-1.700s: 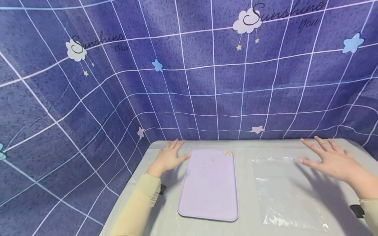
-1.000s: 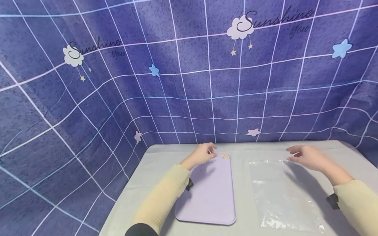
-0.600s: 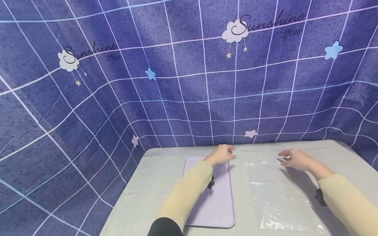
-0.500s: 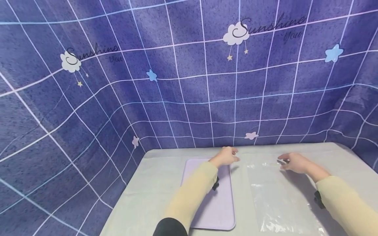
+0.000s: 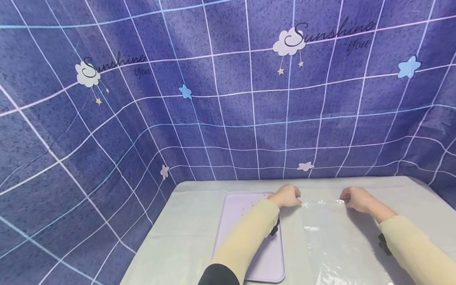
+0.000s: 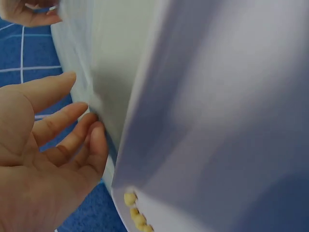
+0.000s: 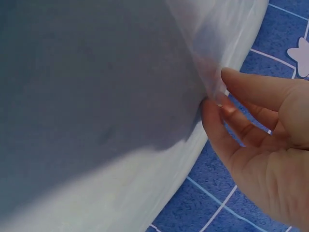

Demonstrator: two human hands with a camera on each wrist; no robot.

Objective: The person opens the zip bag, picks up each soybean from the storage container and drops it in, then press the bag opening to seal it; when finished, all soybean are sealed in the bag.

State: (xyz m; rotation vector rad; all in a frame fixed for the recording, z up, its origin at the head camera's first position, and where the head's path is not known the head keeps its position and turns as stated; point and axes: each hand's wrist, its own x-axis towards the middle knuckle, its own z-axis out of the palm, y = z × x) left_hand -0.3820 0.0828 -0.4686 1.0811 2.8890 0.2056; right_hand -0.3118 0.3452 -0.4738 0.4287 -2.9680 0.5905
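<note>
A clear plastic bag [image 5: 331,237] lies flat on the grey table [image 5: 189,237], to the right of a lilac tray [image 5: 231,217]. Several small yellow beads [image 5: 261,199] sit at the tray's far end and show in the left wrist view as beads [image 6: 135,212]. My left hand [image 5: 297,200] reaches across the tray with curled fingers to the bag's far left corner. In the left wrist view its thumb and fingertips [image 6: 91,121] meet the bag's edge. My right hand [image 5: 343,198] pinches the bag's far right corner [image 7: 212,92] between thumb and forefinger.
A blue grid-patterned cloth [image 5: 228,99] with clouds and stars hangs behind and to the left of the table. The table's far edge [image 5: 285,180] runs just beyond both hands. The tray's near end [image 5: 267,277] lies close to the front edge.
Both hands have come down from hovering open. The left hand moved right across the tray to the bag's left corner. The right hand moved left and closed on the right corner.
</note>
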